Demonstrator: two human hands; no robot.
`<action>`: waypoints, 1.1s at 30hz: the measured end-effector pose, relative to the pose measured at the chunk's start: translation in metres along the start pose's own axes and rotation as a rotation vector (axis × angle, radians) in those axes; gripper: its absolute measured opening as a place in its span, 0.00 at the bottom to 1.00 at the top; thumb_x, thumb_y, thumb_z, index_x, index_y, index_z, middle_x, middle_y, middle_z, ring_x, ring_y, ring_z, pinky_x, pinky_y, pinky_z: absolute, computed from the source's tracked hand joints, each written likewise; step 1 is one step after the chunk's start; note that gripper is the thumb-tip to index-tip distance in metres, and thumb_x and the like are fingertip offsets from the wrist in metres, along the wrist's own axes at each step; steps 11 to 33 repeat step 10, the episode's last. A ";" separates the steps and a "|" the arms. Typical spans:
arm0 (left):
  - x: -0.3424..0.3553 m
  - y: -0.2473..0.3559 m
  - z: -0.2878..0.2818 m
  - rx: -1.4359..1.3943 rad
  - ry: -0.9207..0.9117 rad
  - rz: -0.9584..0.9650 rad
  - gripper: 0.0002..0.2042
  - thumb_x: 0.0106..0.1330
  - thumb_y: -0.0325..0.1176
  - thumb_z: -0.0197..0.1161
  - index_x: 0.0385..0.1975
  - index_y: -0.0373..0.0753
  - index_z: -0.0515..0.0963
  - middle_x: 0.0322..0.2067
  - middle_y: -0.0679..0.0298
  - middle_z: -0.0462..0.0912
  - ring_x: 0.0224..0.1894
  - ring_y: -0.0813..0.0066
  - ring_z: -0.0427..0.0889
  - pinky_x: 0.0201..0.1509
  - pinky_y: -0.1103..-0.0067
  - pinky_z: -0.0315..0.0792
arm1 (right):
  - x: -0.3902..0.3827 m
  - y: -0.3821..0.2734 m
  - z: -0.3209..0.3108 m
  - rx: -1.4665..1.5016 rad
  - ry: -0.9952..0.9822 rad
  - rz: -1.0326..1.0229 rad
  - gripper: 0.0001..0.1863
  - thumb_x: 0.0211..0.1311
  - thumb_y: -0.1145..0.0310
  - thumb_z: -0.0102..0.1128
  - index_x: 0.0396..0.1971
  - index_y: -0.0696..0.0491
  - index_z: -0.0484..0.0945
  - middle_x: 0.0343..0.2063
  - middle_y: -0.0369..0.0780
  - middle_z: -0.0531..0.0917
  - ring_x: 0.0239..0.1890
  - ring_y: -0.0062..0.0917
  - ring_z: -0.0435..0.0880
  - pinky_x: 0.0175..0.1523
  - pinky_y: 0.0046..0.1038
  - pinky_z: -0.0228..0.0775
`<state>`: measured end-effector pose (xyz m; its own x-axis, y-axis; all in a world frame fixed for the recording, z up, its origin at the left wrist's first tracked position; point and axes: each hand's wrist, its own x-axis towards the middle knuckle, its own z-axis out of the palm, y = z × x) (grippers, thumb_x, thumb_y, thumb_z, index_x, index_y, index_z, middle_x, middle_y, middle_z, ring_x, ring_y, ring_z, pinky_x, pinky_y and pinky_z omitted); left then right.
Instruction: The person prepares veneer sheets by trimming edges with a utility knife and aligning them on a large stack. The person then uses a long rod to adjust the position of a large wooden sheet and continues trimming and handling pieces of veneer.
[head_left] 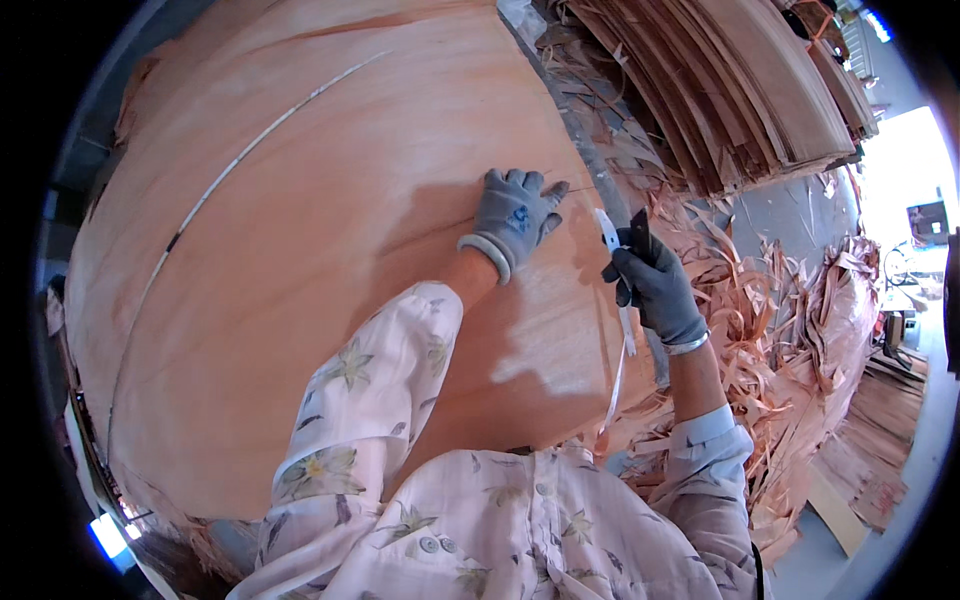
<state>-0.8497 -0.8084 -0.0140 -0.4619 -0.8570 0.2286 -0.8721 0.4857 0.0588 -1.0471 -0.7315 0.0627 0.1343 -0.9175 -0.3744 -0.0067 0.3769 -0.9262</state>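
A broad sheet of reddish-tan wood veneer lies before me. My left hand, in a grey glove, rests palm down near the sheet's right side with its fingers spread. Just right of the sheet's edge, my right hand, in a darker glove, is closed around a dark-handled knife. A pale, flat, blade-like piece points up beside its fingers. Below that hand hangs a narrow white strip, running along the sheet's edge; whether the fingers hold it cannot be made out.
A long thin white rod with a dark band curves across the sheet's left part. Torn veneer strips heap up on the right. A thick stack of veneer sheets stands at the far right. Boards lie on the floor beyond.
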 end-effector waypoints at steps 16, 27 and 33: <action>-0.003 -0.018 0.025 -0.073 0.034 -0.169 0.22 0.56 0.50 0.59 0.49 0.49 0.74 0.38 0.64 0.75 0.45 0.66 0.71 0.47 0.64 0.61 | 0.080 0.007 0.007 -0.044 -0.020 -0.034 0.16 0.62 0.64 0.56 0.47 0.55 0.72 0.25 0.37 0.81 0.18 0.13 0.75 0.21 0.14 0.66; -0.003 -0.018 0.025 -0.073 0.034 -0.169 0.22 0.56 0.50 0.59 0.49 0.49 0.74 0.38 0.64 0.75 0.45 0.66 0.71 0.47 0.64 0.61 | 0.080 0.007 0.007 -0.044 -0.020 -0.034 0.16 0.62 0.64 0.56 0.47 0.55 0.72 0.25 0.37 0.81 0.18 0.13 0.75 0.21 0.14 0.66; -0.003 -0.018 0.025 -0.073 0.034 -0.169 0.22 0.56 0.50 0.59 0.49 0.49 0.74 0.38 0.64 0.75 0.45 0.66 0.71 0.47 0.64 0.61 | 0.080 0.007 0.007 -0.044 -0.020 -0.034 0.16 0.62 0.64 0.56 0.47 0.55 0.72 0.25 0.37 0.81 0.18 0.13 0.75 0.21 0.14 0.66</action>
